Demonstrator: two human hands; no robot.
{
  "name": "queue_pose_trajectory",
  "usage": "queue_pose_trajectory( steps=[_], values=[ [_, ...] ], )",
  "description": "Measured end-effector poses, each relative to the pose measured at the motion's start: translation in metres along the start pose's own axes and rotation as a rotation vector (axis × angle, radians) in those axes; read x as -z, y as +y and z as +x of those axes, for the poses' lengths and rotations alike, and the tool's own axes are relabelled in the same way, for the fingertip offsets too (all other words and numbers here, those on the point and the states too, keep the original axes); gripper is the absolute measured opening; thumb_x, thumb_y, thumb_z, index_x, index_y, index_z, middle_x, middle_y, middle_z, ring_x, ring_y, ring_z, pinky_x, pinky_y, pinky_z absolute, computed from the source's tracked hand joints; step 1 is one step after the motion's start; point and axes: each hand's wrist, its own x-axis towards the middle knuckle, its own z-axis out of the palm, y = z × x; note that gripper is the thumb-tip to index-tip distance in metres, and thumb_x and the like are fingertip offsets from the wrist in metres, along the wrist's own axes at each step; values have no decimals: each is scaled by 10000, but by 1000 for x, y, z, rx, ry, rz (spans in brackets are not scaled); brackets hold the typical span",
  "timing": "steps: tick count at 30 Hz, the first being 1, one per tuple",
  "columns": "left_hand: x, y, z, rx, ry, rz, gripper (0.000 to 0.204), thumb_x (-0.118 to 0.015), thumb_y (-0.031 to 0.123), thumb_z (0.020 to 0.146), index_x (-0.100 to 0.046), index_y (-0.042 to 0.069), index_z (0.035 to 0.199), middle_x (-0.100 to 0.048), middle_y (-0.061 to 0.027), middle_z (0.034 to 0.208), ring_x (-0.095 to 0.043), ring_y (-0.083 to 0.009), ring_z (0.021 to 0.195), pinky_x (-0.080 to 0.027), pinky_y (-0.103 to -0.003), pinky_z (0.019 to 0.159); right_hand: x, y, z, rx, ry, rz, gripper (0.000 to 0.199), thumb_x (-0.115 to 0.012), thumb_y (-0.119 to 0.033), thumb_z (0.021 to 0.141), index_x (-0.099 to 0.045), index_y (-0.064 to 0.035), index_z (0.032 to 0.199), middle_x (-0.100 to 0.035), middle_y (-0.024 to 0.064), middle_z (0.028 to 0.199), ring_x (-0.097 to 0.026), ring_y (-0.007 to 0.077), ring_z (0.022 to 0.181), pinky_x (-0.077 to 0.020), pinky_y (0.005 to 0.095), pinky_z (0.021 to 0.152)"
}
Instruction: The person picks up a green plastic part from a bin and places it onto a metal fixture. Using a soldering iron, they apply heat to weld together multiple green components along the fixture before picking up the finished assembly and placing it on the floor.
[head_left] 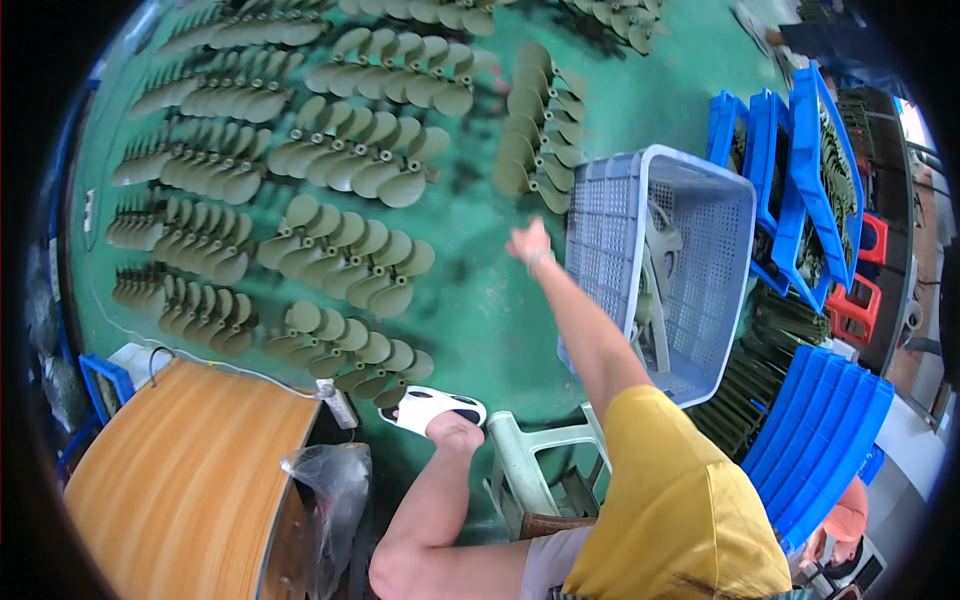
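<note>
My right hand (530, 241) reaches out over the green floor. Its fingers look slightly apart, with nothing visible between them, though the hand is small and a little blurred. Just beyond it lies a column of overlapping olive-green fan blades (520, 130), and the fingers appear apart from the lowest one. Right beside my wrist stands a grey-blue plastic basket (607, 215), tipped toward me, with several pale curved parts (655, 290) inside. My left hand is out of the picture.
Rows of fan blades (345, 245) cover the floor at left. A pale green stool (525, 450) stands near my foot in a white slipper (425, 405). A wooden table (190, 470) is at lower left. Blue crates (820, 440) and red stools (855, 305) line the right.
</note>
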Motion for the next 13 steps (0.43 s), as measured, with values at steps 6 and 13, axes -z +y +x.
queue_pose_trajectory(
  steps=[6, 13],
  values=[
    [18, -4, -48, 4, 65, 85, 522, -450, 336, 817, -474, 146, 1302, -437, -100, 1354, -409, -262, 1269, -262, -357, 1085, 24, 89, -219, 45, -425, -302, 520, -590, -266, 804, -463, -42, 1256, -593, 237, 1140, -601, 392, 1012, -495, 448, 872],
    [30, 7, -118, -96, 170, 379, 441, -398, 333, 911, -464, 91, 1274, -476, -147, 1314, -474, -319, 1162, -341, -399, 1000, 91, 152, -340, -145, -995, -791, 208, -526, -140, 800, -665, 3, 742, -671, 119, 666, -653, 212, 542, -547, 354, 547]
  ],
)
